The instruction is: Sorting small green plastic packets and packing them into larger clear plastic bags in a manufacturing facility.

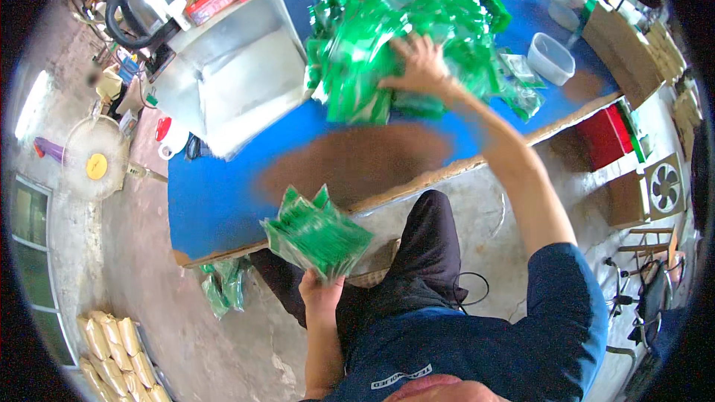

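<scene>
Fingers, left hand [320, 292]: closed around the lower end of a fanned stack of green packets [316, 234], held low over the lap, just off the near edge of the table.
Fingers, right hand [421, 67]: spread wide, palm down, pressed onto the heap of green packets [387, 22]; arm stretched forward across the table.
Heap of green packets: large loose mound on the far middle of the blue table [216, 193], a few packets trailing off to its right.
Blue table: worn brown patch near its front edge, between the heap and the held stack.
Metal tray [231, 67]: open, shiny, on the table left of the heap, close beside it.
Clear plastic tub [551, 58]: on the table right of the heap, apart from it.
Kettle [141, 7]: steel with black handle, behind the metal tray.
Fallen green packets [223, 286]: on the concrete floor under the table's near left corner.
Tan sacks [115, 353]: laid in rows on the floor, far lower left.
</scene>
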### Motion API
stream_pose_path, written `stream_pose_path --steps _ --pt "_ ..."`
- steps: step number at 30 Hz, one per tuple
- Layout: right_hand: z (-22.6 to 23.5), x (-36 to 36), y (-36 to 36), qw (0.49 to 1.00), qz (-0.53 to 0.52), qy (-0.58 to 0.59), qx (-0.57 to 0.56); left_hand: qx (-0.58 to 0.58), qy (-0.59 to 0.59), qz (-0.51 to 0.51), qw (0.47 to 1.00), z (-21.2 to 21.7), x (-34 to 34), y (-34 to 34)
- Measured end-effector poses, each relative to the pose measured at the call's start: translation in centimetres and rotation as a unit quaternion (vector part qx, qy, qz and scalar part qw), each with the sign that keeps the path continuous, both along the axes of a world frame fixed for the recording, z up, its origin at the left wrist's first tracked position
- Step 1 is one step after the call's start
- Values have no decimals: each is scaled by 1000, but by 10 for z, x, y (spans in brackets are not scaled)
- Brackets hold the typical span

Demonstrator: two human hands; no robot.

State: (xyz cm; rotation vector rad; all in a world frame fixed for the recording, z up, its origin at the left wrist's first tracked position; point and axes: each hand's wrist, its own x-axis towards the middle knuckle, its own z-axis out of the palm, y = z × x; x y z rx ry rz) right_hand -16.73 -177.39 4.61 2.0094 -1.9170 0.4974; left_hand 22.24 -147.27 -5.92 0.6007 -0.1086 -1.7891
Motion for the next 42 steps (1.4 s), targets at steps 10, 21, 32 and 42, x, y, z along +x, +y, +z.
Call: stream_pose_path --steps 10,21,32,42 --pt "16 83 63 959 142 -246 -14 -43 -87 -6 995 13 10 1" --pt "-14 140 175 940 333 -41 69 -134 37 13 990 0 35 10" --pt "-2 196 204 683 246 -610 317 -187 46 -2 981 2 20 -14" --pt "-38 146 33 938 279 207 -1 -108 33 60 992 0 25 -7"
